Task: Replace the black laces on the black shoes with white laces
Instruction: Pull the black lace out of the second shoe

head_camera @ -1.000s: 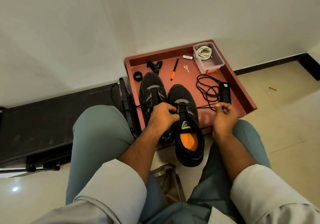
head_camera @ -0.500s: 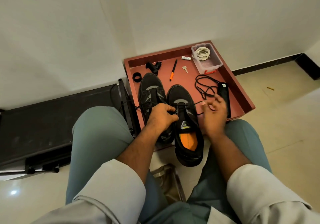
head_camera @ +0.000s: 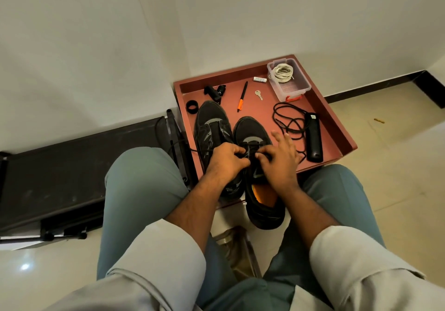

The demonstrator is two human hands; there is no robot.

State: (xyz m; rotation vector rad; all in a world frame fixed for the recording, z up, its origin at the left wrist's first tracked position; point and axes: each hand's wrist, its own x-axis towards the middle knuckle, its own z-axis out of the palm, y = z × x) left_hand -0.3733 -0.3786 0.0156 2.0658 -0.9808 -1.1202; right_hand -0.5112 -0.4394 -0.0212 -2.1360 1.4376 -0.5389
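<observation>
At the left of centre frame your left hand (head_camera: pixel 228 160) is curled shut over the lacing of the two black shoes (head_camera: pixel 252 156), fingertips pinched at the upper eyelets of the right-hand shoe; what they pinch looks like the black lace (head_camera: pixel 185 149), a strand of which runs out left across the left shoe toward the tray's edge. Just right of it, your right hand (head_camera: pixel 280 159) lies over the same shoe's tongue, thumb and forefinger closing at the eyelets while the other fingers splay loose; whether it already grips lace I cannot tell.

Both shoes lie with their long axes running from lower centre to upper centre of the frame, toes away from you, so the lace must come out sideways, eyelet by eyelet; judging from this, your right hand is the nearer to the next crossing.

Further right on the red tray (head_camera: pixel 337 127) a loose black lace (head_camera: pixel 286 123) is coiled, already out. The white laces (head_camera: pixel 284 71) sit in the clear box (head_camera: pixel 296 88) at upper right, well apart from both hands.

A small white tube (head_camera: pixel 260 79) bears writing too small to read.
</observation>
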